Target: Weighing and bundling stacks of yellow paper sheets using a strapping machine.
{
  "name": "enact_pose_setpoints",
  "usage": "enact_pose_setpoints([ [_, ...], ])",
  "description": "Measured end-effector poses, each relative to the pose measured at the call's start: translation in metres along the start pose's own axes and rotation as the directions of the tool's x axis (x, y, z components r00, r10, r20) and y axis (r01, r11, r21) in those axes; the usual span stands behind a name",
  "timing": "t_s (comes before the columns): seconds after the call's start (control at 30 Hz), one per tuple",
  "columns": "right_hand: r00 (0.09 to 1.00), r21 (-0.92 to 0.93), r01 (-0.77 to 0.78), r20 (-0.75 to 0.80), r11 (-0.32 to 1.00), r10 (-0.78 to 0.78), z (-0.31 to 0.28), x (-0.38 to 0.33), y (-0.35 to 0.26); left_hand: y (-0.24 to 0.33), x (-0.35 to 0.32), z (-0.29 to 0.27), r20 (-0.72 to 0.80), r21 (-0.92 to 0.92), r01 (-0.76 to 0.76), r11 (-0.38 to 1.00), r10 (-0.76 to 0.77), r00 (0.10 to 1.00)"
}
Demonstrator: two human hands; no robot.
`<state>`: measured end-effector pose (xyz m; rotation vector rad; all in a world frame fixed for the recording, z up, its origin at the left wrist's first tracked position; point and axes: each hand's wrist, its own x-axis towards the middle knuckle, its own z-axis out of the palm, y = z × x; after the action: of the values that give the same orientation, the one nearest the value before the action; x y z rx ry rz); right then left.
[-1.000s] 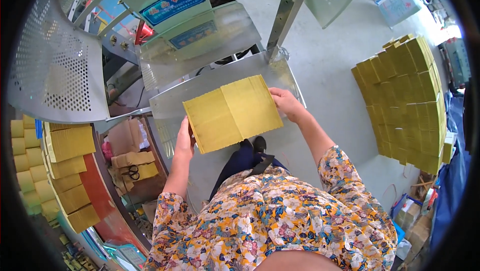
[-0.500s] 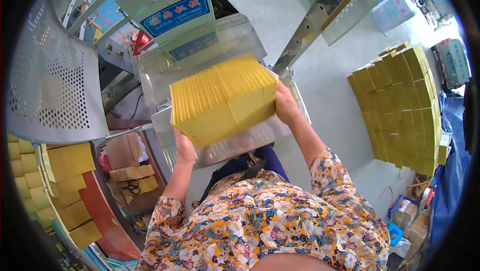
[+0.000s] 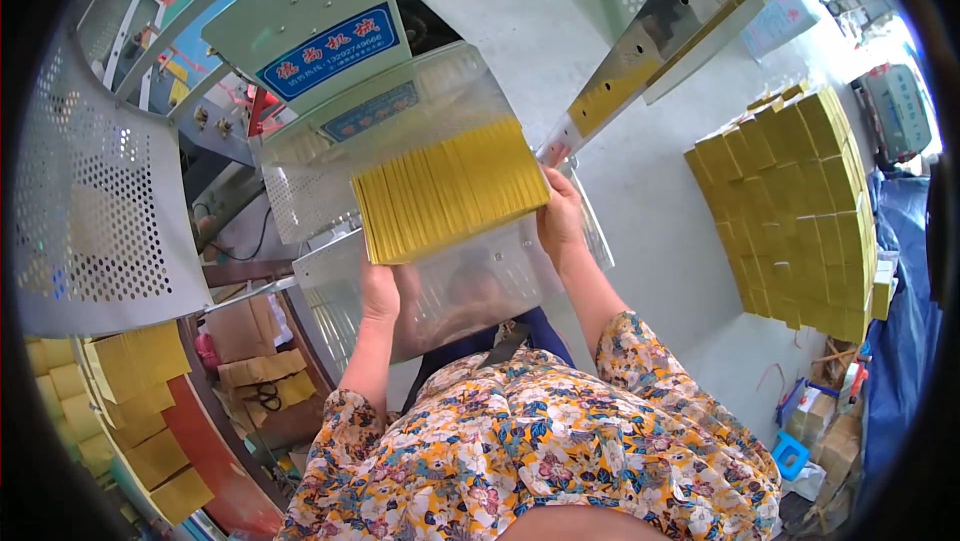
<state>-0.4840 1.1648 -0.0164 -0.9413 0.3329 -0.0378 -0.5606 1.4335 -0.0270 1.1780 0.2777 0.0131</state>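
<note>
A thick stack of yellow paper [image 3: 452, 191] is squeezed endwise between my two hands, its ridged edges facing up. My left hand [image 3: 379, 291] grips the near left end, with its fingers mostly hidden under and behind the stack. At the right end, my right hand [image 3: 562, 211] presses against the side, thumb near the upper corner. Beneath lies the shiny metal tray [image 3: 470, 291] of a machine; whether the stack rests on it I cannot tell. A clear guard [image 3: 400, 106] slopes just beyond the stack's far edge.
The machine's pale green panel [image 3: 300, 16] rises ahead. A slanted metal bar [image 3: 630, 71] stands at right, close to my right hand. Perforated grey sheet metal [image 3: 100, 201] is at left. Yellow bundles are piled at right [image 3: 790, 211]; more lie on the left shelf [image 3: 140, 361], near scissors [image 3: 265, 397].
Both hands have moved the stack slightly forward toward the guard and tipped it, so its smooth near face no longer shows. The view has shifted a little.
</note>
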Motion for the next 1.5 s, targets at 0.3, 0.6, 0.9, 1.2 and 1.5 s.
enact_pose_setpoints([
  [0.3,0.963,-0.536,0.208,-0.037,0.818,-0.268,-0.029,0.003,0.001,-0.021,-0.003,0.018,-0.067,0.077,-0.012,0.997,0.018,0.998],
  [0.6,0.816,-0.745,0.514,0.272,0.425,-0.510,-0.002,-0.047,-0.106,-0.024,-0.010,0.031,0.016,0.060,-0.080,0.995,0.079,0.997],
  [0.9,0.268,-0.245,0.951,0.957,-0.186,0.108,0.150,-0.072,-0.058,-0.025,-0.006,0.029,0.066,-0.215,-0.069,0.974,0.085,0.994],
  [1.2,0.330,-0.295,0.940,0.913,-0.172,0.237,0.150,-0.069,-0.015,-0.047,-0.004,0.007,0.128,0.104,-0.178,0.978,0.164,0.978],
  [1.5,0.359,-0.306,0.918,0.911,-0.251,0.203,0.118,-0.064,-0.015,-0.043,-0.006,0.034,0.065,-0.363,-0.001,0.932,0.027,0.998],
])
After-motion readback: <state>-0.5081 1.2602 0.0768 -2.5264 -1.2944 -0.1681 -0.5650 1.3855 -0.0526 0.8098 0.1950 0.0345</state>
